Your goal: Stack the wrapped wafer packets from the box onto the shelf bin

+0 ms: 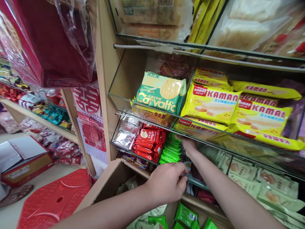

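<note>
Green packets (170, 150) could topple over the glass shelf's (197, 182) front edge.
The right hand (190, 146) beside them may nudge the row; the left hand (166, 182) is curled, either hand's hold unclear.

The one view comes from the camera on the person's head, at close range, facing forward and steeply down into the glass-fronted shelf (119, 100). It looks between the forearms: the left hand (166, 183) reaches in from the bottom left, the right hand (190, 144) from the lower right. The view is rolled, so the shelf's front edges slope down to the right and the wooden upright (106, 95) at its left end leans. The open carton (100, 190) lies below, cut by the bottom edge. Past the upright, the view opens leftward and farther off, down to the floor (9, 219).
</note>
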`<state>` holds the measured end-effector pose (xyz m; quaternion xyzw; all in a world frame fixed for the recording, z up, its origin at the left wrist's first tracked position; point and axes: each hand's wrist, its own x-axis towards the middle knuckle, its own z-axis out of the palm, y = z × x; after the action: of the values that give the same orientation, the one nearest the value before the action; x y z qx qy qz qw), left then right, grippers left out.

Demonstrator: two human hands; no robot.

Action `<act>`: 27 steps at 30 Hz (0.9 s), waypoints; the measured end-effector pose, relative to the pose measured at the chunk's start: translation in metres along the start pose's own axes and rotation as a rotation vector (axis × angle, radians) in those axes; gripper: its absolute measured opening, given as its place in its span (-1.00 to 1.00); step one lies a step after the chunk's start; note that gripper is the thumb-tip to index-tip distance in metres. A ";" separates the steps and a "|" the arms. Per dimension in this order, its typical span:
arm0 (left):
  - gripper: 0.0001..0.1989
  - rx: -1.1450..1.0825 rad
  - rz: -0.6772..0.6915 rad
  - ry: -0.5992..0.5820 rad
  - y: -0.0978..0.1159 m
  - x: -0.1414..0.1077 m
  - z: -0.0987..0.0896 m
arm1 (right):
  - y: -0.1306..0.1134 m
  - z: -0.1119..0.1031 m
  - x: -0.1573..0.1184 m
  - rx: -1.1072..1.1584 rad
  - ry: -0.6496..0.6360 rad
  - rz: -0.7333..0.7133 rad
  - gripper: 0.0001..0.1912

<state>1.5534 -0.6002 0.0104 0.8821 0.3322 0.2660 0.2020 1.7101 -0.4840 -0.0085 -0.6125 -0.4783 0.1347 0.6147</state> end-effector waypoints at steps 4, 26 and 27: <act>-0.86 0.011 0.034 0.002 -0.002 -0.002 -0.001 | 0.017 0.005 0.005 -0.114 0.012 0.022 -0.75; -0.87 0.164 0.203 -0.158 0.004 -0.002 0.000 | 0.037 -0.002 0.006 -0.348 -0.063 -0.119 -0.66; -0.87 0.159 0.197 -0.155 0.004 -0.001 0.000 | 0.035 -0.001 0.005 -0.359 -0.064 -0.128 -0.66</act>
<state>1.5548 -0.6039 0.0122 0.9415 0.2476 0.1884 0.1294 1.7282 -0.4737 -0.0373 -0.6759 -0.5521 0.0274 0.4875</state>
